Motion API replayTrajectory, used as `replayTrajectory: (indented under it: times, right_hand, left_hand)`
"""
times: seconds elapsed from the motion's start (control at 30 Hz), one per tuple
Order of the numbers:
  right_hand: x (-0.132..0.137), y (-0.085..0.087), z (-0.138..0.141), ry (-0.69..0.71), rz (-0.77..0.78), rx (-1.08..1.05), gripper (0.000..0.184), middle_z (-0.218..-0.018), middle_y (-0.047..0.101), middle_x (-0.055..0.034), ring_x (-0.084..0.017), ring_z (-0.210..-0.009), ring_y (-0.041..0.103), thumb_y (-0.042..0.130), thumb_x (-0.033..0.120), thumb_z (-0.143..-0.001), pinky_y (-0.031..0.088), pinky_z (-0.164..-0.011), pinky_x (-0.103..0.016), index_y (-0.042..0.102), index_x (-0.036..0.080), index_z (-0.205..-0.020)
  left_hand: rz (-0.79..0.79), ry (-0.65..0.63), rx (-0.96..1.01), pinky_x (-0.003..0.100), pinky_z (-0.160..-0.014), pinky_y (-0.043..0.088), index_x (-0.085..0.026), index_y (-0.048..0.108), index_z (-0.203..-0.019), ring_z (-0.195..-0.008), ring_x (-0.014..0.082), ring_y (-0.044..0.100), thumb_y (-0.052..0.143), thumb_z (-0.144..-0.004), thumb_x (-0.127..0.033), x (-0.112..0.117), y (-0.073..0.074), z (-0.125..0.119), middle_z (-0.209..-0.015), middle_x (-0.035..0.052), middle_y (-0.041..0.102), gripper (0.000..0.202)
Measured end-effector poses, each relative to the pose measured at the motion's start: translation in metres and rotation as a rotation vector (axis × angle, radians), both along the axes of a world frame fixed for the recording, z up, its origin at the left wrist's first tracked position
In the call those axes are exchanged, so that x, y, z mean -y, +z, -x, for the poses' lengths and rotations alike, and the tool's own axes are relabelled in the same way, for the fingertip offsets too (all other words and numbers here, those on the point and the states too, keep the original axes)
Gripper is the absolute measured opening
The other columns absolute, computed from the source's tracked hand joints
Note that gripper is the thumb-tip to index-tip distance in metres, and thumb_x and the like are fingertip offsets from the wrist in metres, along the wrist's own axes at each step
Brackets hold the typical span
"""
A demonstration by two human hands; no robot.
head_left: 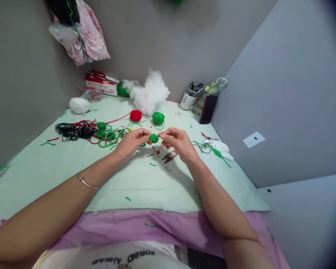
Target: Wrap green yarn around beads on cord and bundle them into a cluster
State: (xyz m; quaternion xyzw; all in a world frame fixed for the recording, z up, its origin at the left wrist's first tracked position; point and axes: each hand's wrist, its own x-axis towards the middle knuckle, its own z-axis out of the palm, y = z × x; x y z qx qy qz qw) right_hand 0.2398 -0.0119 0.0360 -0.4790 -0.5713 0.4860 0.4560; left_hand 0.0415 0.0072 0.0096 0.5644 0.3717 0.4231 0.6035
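Observation:
A small round green crocheted piece (154,138) is held up between my two hands above the table. My left hand (133,144) pinches its left side with thumb and fingertips. Closed in a pinch, my right hand (177,142) grips its right edge. Orange-handled thread snips (170,157) point out from under my right hand; whether the lower fingers hold them or they lie on the table, I cannot tell. Just below the piece is a tiny red and green bit (158,152) on a green strand.
Tangled black yarn (75,130) and green pieces lie left. Behind are a red yarn ball (136,116), a green yarn ball (158,118) and white stuffing (151,93). A phone (208,109) leans on a bottle (200,104) beside a pen cup (188,100). Yarn scraps (217,151) lie right.

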Motion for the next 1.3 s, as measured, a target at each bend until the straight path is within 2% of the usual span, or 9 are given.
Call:
replayTrajectory:
  times: [0.07, 0.13, 0.2, 0.27, 0.37, 0.53, 0.67, 1.0, 1.3]
  right_hand:
    - [0.002, 0.001, 0.001, -0.037, -0.073, 0.032, 0.030, -0.076, 0.068, -0.0015, -0.009, -0.058, 0.056, 0.081, 0.045, -0.075, 0.042, -0.054, -0.024, 0.067, 0.018, -0.075]
    - [0.006, 0.003, 0.004, -0.028, -0.188, 0.056, 0.027, -0.095, 0.071, -0.0043, -0.008, -0.061, 0.054, 0.081, 0.043, -0.076, 0.044, -0.056, -0.025, 0.069, 0.019, -0.075]
    - [0.012, 0.005, 0.008, 0.062, -0.256, 0.066, 0.025, -0.114, 0.069, -0.0062, -0.008, -0.065, 0.055, 0.078, 0.042, -0.080, 0.048, -0.060, -0.027, 0.070, 0.020, -0.076]
    - [0.016, 0.005, 0.012, 0.170, -0.259, 0.069, 0.024, -0.122, 0.067, -0.0067, -0.009, -0.069, 0.058, 0.077, 0.042, -0.082, 0.052, -0.065, -0.028, 0.070, 0.020, -0.076]
    - [0.017, 0.004, 0.016, 0.225, -0.231, 0.006, 0.025, -0.108, 0.070, -0.0061, -0.012, -0.074, 0.063, 0.078, 0.043, -0.081, 0.055, -0.071, -0.030, 0.069, 0.020, -0.076]
    - [0.008, 0.001, 0.010, 0.108, -0.181, -0.108, 0.027, -0.073, 0.069, -0.0007, -0.014, -0.069, 0.065, 0.079, 0.044, -0.079, 0.056, -0.072, -0.031, 0.068, 0.020, -0.078]
    - [0.004, 0.002, 0.003, 0.158, -0.090, -0.181, 0.026, -0.075, 0.070, -0.0007, -0.013, -0.070, 0.066, 0.080, 0.042, -0.079, 0.055, -0.071, -0.029, 0.067, 0.020, -0.079]
    - [0.006, 0.016, -0.017, 0.256, -0.007, -0.116, 0.024, -0.093, 0.072, -0.0034, -0.008, -0.059, 0.057, 0.079, 0.040, -0.081, 0.042, -0.053, -0.023, 0.069, 0.018, -0.079]
    - [0.009, 0.024, -0.024, 0.361, 0.063, 0.050, 0.025, -0.085, 0.071, -0.0036, -0.008, -0.059, 0.054, 0.080, 0.040, -0.079, 0.039, -0.051, -0.022, 0.070, 0.017, -0.080]
  left_hand:
    - [-0.021, 0.029, -0.006, 0.032, -0.080, 0.042, -0.020, 0.067, -0.084, -0.078, 0.0164, 0.060, 0.075, -0.076, -0.042, 0.000, -0.001, -0.001, -0.079, -0.0003, 0.066, 0.024]
    - [-0.027, 0.040, -0.009, 0.031, -0.080, 0.042, -0.020, 0.066, -0.083, -0.078, 0.0162, 0.060, 0.074, -0.076, -0.041, 0.001, -0.001, -0.001, -0.078, -0.0007, 0.065, 0.023]
    - [-0.022, 0.031, -0.015, 0.031, -0.079, 0.042, -0.019, 0.065, -0.082, -0.077, 0.0162, 0.059, 0.071, -0.077, -0.039, 0.002, -0.001, -0.002, -0.077, -0.0007, 0.064, 0.021]
    - [-0.002, 0.000, -0.011, 0.031, -0.079, 0.042, -0.019, 0.065, -0.081, -0.078, 0.0167, 0.059, 0.068, -0.079, -0.037, 0.003, 0.001, -0.003, -0.077, 0.0000, 0.065, 0.019]
    - [0.040, -0.080, 0.006, 0.032, -0.080, 0.044, -0.018, 0.065, -0.081, -0.080, 0.0177, 0.060, 0.068, -0.078, -0.036, 0.006, 0.003, -0.004, -0.079, 0.0016, 0.065, 0.018]
    - [0.125, -0.171, 0.100, 0.033, -0.085, 0.046, -0.018, 0.065, -0.079, -0.080, 0.0164, 0.059, 0.072, -0.078, -0.037, 0.004, 0.008, 0.000, -0.080, 0.0017, 0.064, 0.020]
    - [0.173, -0.217, 0.187, 0.034, -0.091, 0.045, -0.018, 0.065, -0.079, -0.084, 0.0162, 0.062, 0.074, -0.078, -0.033, 0.002, 0.010, 0.004, -0.083, 0.0020, 0.066, 0.018]
    - [0.142, -0.180, 0.125, 0.040, -0.095, 0.045, -0.021, 0.064, -0.081, -0.092, 0.0203, 0.064, 0.079, -0.074, -0.039, 0.006, 0.013, 0.002, -0.087, 0.0002, 0.065, 0.024]
    - [0.122, -0.188, 0.127, 0.033, -0.087, 0.042, -0.019, 0.065, -0.082, -0.088, 0.0175, 0.059, 0.077, -0.077, -0.039, 0.006, 0.010, 0.002, -0.086, 0.0012, 0.064, 0.024]
